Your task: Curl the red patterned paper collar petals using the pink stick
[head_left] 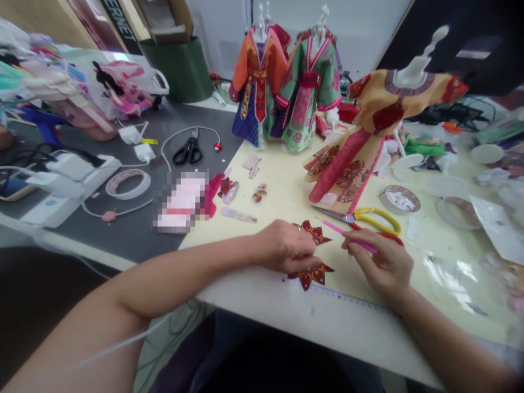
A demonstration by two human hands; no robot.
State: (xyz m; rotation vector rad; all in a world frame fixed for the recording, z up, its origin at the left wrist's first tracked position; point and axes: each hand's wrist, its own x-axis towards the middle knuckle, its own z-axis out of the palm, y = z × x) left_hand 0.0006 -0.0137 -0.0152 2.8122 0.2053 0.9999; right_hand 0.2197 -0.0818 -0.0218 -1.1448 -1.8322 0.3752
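Note:
My left hand [286, 246], a ring on one finger, is closed over a dark red, star-edged patterned piece [308, 279] at the table's front edge. Its points stick out above and below the fingers; the middle is hidden, so whether it is one piece or two I cannot tell. To the right, my right hand [380, 262] grips a thin pink pen-like stick [333, 226], its tip pointing left above the piece. Just behind that hand lie scissors with yellow and red handles [382, 217]. A ruler [347, 298] runs along the front edge below both hands.
Dressed doll stands in orange [260, 82], green [309, 93] and yellow-red [380, 114] rise at the back. Leftward are a blurred pink item [184, 202], black scissors [188, 152], a tape roll [128, 184] and a power strip [61, 191]. Round containers [400, 198] stand right.

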